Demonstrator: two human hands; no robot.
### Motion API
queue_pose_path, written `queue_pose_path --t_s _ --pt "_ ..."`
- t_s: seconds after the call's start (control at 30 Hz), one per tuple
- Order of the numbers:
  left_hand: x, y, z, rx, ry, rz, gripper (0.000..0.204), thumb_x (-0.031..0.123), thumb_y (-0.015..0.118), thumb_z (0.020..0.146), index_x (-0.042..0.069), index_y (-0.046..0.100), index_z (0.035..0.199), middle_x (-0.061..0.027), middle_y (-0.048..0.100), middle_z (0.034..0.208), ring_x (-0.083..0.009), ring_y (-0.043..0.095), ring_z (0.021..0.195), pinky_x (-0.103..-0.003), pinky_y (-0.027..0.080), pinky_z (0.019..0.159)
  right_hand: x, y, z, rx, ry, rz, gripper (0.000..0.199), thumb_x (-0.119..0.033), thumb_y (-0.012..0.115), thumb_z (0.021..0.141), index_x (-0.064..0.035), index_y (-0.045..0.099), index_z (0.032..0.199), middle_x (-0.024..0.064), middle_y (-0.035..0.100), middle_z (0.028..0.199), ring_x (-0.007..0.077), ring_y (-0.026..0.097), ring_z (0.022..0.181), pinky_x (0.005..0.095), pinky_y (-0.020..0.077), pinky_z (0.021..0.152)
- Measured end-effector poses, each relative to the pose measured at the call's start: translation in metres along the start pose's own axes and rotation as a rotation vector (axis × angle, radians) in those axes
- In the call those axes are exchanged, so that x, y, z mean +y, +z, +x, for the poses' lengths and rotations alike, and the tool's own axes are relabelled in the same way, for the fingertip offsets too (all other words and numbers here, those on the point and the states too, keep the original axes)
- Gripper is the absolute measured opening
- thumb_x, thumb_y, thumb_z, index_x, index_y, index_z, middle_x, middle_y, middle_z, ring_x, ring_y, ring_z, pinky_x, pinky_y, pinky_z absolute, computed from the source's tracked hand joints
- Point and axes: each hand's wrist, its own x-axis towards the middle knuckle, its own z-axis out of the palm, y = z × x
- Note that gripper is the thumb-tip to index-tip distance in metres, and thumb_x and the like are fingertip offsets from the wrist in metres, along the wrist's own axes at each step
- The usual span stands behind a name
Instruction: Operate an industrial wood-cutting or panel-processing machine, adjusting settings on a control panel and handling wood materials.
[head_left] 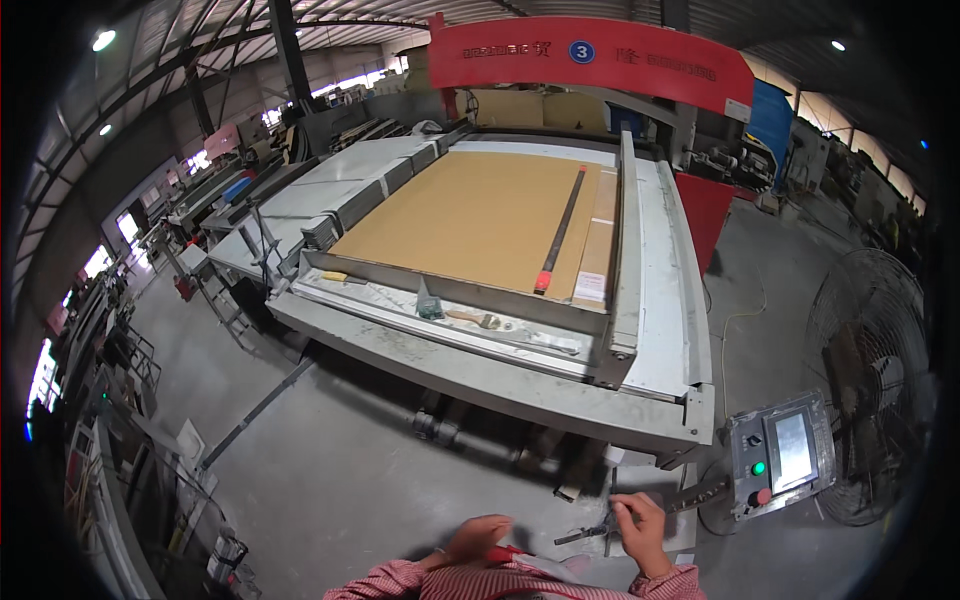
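Note:
In front of my body, at the lower middle, is my left hand (478, 538), its fingers loosely bent with no object visible in it. Farther right my right hand (643, 532) is raised with thumb and fingers bent apart; I see nothing in its grasp. A dark metal bar (583, 534) lies just left of the right hand, and the arm (697, 494) of a control panel (780, 455) is to its right. The panel has a lit screen, a green button and a red knob. Neither hand touches the large machine table (480, 378) ahead.
A brown sheet (465, 210) covers the machine bed, with a dark red-ended bar (563, 230) on it. A brush (475, 318) and scraper (428, 303) lie on the near ledge. A red overhead beam (590, 65) spans the back. A large fan (868, 380) stands right.

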Motion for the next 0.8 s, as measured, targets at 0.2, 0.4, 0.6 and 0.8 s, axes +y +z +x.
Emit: queue_pose_path --t_s 0.2,0.4,0.6,0.8 --pt "-0.131 -0.041 -0.166 -0.663 -0.691 0.603 0.026 0.022 0.051 0.09 0.004 0.064 0.103 -0.0168 0.065 0.104 -0.0278 0.063 0.097 -0.036 0.051 0.083 -0.055 0.103 -0.017 -0.275 -0.043 0.069 0.013 -0.01 0.063 0.086 -0.0066 0.069 0.097 0.0087 0.062 0.075 0.0199 0.059 0.067 0.0284 0.0457 0.06" --pt "-0.209 -0.07 -0.363 -0.544 -0.688 0.663 0.025 0.022 0.051 0.085 0.006 0.07 0.087 -0.0166 0.069 0.093 -0.0327 0.066 0.089 -0.043 0.053 0.077 -0.095 0.176 -0.042 -0.511 -0.098 0.142 0.015 -0.013 0.061 0.089 -0.0091 0.069 0.1 0.009 0.062 0.079 0.0231 0.06 0.069 0.0304 0.0475 0.061" --pt "-0.235 -0.072 -0.437 -0.39 -0.868 0.675 0.025 0.024 0.053 0.083 0.006 0.07 0.085 -0.0149 0.069 0.09 -0.0326 0.066 0.088 -0.044 0.052 0.078 -0.098 0.204 -0.042 -0.64 -0.195 0.13 0.014 -0.014 0.06 0.089 -0.009 0.069 0.099 0.0097 0.063 0.079 0.0228 0.061 0.07 0.0306 0.0476 0.062" --pt "-0.163 -0.048 -0.377 0.293 -1.204 0.164 0.037 0.037 0.053 0.086 0.009 0.069 0.101 -0.0156 0.069 0.095 -0.0343 0.066 0.089 -0.04 0.051 0.08 -0.083 0.242 -0.02 -0.763 -0.17 0.133 0.014 -0.013 0.061 0.088 -0.0094 0.069 0.099 0.0096 0.064 0.082 0.024 0.061 0.07 0.0305 0.0485 0.063"
